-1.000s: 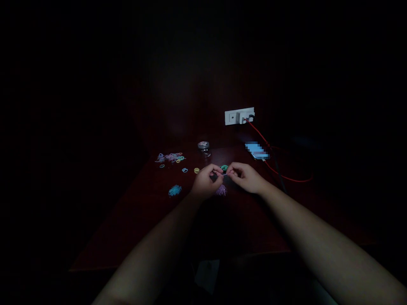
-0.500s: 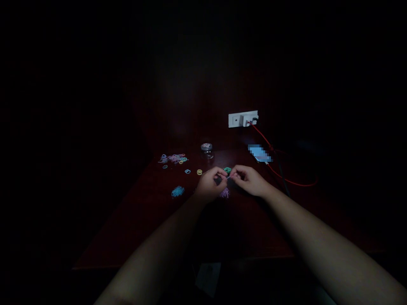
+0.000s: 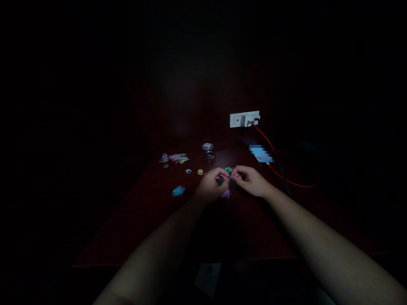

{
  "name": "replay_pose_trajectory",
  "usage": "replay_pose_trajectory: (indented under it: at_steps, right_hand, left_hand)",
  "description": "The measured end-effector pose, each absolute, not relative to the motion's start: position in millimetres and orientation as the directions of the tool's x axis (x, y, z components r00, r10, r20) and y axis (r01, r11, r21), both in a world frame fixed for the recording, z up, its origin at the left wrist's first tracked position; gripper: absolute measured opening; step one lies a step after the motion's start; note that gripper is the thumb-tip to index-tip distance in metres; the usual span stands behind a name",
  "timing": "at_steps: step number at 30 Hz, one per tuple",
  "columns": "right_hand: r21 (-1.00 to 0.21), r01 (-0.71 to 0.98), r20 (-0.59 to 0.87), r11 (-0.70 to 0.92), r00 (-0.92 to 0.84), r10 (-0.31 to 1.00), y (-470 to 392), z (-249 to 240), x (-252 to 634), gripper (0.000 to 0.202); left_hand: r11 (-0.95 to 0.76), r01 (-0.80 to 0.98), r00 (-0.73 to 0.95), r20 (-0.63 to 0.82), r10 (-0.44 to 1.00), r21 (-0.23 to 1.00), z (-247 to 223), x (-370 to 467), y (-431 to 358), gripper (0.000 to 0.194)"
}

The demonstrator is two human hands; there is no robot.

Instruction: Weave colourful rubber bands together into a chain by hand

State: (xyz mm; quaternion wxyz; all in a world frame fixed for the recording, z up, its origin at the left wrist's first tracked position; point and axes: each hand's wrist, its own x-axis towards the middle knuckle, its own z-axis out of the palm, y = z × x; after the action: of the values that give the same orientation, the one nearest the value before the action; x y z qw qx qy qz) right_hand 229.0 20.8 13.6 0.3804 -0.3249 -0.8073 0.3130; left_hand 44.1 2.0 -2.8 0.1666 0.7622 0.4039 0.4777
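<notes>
Over the dark red table, my left hand (image 3: 213, 185) and my right hand (image 3: 249, 180) meet, fingertips almost touching. Between them they pinch a small pale rubber band (image 3: 230, 177), mostly hidden by the fingers. Beneath my left fingers lies a purple pile of rubber bands (image 3: 226, 193). A green pile of bands (image 3: 228, 170) shows just behind the fingertips. To the left of my left hand are a blue pile of bands (image 3: 178, 191), a few yellow bands (image 3: 200, 172) and a light blue band (image 3: 188, 171).
A mixed heap of coloured bands (image 3: 174, 158) lies at the back left. Near it stands a clear lidded jar (image 3: 208, 151). A phone (image 3: 261, 153) rests at the back right, its red cable (image 3: 280, 173) running to a wall socket (image 3: 244, 119). The table's front edge (image 3: 241, 259) crosses below my forearms.
Both hands keep nearly the same pinch on the band. The whole view has shifted very slightly; nothing on the table has visibly moved.
</notes>
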Motion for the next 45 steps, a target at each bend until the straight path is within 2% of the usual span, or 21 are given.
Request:
replay_pose_trajectory:
  at_steps: [45]
  right_hand:
    - [-0.734, 0.31, 0.421, 0.604, -0.49, 0.763, 24.4, 10.0, 231.1, 0.014]
  left_hand:
    - [-0.628, 0.483, 0.225, 0.607, 0.762, 0.61, 0.8, 43.8, 0.0, 0.011]
